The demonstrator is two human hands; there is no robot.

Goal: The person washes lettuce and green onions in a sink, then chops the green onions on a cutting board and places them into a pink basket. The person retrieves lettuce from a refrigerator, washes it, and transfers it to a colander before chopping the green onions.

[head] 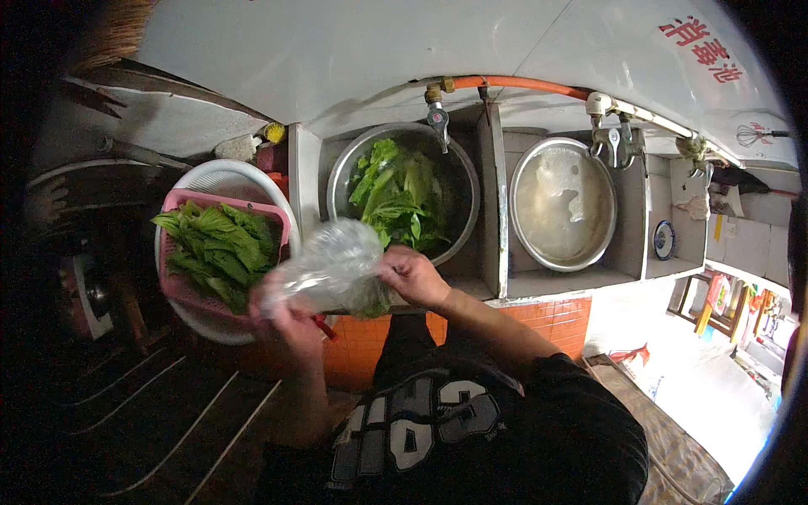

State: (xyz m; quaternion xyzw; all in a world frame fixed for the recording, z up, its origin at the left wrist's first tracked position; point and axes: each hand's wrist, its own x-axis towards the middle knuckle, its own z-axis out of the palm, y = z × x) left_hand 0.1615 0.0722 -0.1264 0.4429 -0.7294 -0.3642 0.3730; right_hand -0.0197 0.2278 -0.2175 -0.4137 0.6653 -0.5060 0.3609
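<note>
Between my hands is a clear plastic bag (338,259), blurred and catching the light. My right hand (413,276) pinches its right side. My left hand (291,319) grips its lower left side; the fingers are blurred. Something green (371,298) shows through the bag's lower part, too unclear to name. Behind the bag, leafy green vegetables (398,189) lie in water in a steel basin (468,221). To the left, a pink plastic basket (285,218) heaped with green leaves (221,246) rests on a white colander (221,172).
A second steel basin (562,196) holds cloudy, foamy water. Sink dividers (499,208) separate the bays. Taps (437,120) on an orange pipe (524,82) overhang them. A patterned dish (664,240) stands in the right bay. A yellow scrubber (274,132) lies behind the colander.
</note>
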